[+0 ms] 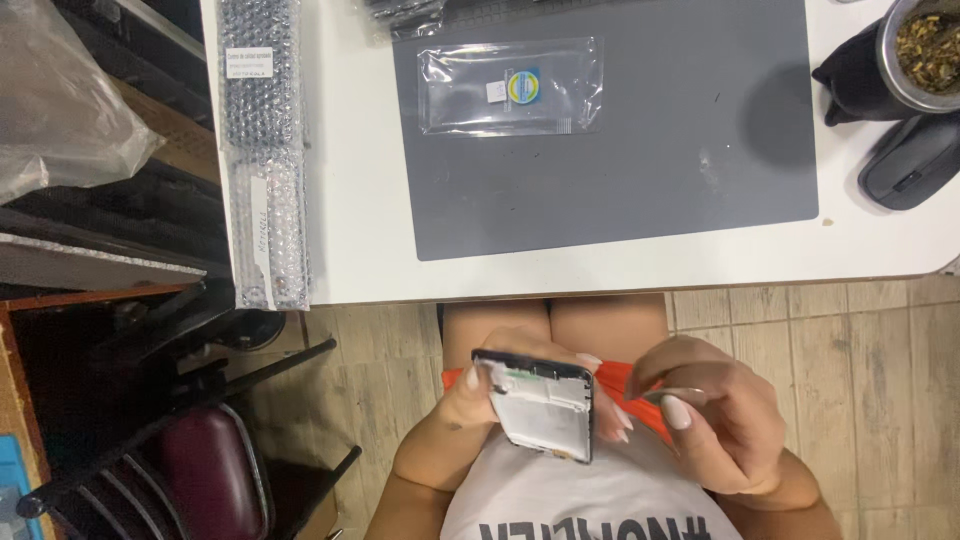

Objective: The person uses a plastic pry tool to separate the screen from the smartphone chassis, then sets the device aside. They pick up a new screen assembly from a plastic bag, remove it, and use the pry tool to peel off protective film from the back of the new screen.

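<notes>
A phone frame [545, 408] with its back open is gripped in the left hand [490, 390] over the lap, below the table edge [620, 285]; fingers are wrapped around both long sides, tips showing on the right side. A thin silvery tool [668, 395] is pinched by the right hand [715, 420], thumb against curled fingers, just beside the frame. Open room is left between hands and table. On the white table a grey mat [650, 150] is laid, a clear bag [510, 85] resting on it; a bubble-wrap pack [265, 150] lies along the left edge, a cup [900, 60] and mouse [912, 160] at right. Wood-look tile floor [860, 360] and a chair [200, 460] are seen.
</notes>
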